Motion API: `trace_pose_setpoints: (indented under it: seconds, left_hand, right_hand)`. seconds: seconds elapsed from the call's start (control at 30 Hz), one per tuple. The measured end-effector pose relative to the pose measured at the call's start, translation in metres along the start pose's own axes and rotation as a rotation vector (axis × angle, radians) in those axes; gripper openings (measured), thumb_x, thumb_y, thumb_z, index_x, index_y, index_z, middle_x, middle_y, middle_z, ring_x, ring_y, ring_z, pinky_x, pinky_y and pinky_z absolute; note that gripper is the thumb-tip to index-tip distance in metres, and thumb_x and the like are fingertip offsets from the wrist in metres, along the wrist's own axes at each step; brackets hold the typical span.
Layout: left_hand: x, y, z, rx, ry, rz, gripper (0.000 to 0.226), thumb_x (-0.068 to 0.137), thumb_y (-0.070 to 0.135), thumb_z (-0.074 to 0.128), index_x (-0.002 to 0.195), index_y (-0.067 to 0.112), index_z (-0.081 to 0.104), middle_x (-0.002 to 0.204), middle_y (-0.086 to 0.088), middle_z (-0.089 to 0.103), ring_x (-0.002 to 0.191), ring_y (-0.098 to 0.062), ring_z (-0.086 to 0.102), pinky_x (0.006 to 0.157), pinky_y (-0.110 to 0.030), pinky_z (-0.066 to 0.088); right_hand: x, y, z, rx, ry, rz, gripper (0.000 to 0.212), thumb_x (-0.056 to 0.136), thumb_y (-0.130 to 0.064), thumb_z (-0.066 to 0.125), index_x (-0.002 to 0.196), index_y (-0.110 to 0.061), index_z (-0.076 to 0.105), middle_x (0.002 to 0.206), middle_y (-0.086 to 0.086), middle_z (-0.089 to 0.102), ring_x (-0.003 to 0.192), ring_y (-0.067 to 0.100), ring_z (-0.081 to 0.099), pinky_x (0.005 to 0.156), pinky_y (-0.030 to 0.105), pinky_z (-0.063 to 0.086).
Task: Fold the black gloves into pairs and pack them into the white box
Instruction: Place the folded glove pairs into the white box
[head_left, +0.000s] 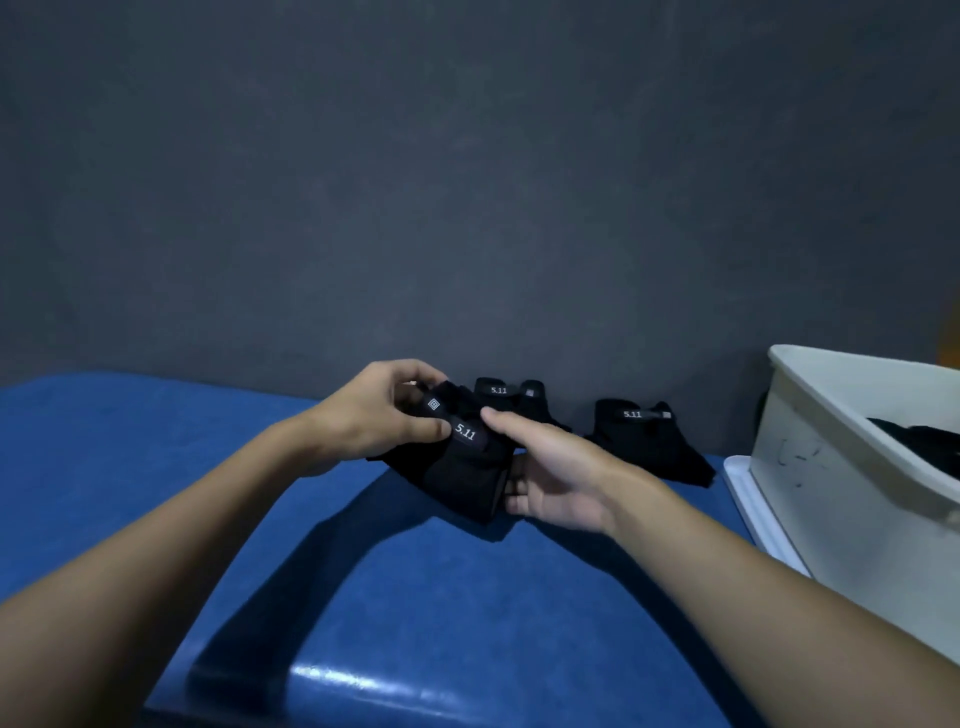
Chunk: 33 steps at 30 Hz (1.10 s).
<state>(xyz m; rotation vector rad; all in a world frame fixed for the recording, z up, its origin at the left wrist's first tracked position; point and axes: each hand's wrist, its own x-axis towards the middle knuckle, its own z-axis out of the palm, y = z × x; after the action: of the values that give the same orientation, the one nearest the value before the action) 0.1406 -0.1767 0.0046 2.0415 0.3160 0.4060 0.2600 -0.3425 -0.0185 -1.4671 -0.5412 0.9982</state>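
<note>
A dark grey wall (467, 156) fills the upper half. Below it lies a blue counter (130, 431), light glinting at its bottom centre.

The left hand (379, 410) and right hand (550, 467) are bare, and so are both visible forearms (171, 525).

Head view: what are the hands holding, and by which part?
Both hold one black glove bundle. The left hand pinches its labelled cuff end; the right hand cups its right side, thumb on top, fingers underneath.
</note>
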Motion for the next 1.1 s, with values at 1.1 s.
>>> trace_pose_setpoints:
  seconds: [1.1]
  left_hand:
    - [0.005, 0.219, 0.171, -0.621, -0.031, 0.273, 0.06, 0.077, 0.009, 0.082, 0.125, 0.025, 0.051, 0.118, -0.019, 0.065, 0.095, -0.028, 0.072, 0.085, -0.058, 0.056]
  right_hand:
    - [-0.222, -0.075, -0.127, -0.055, 0.434, -0.532, 0.031, 0.087, -0.001, 0.061, 0.117, 0.003, 0.054, 0.093, 0.015, 0.064, 0.088, 0.026, 0.063, 0.081, 0.04, 0.047]
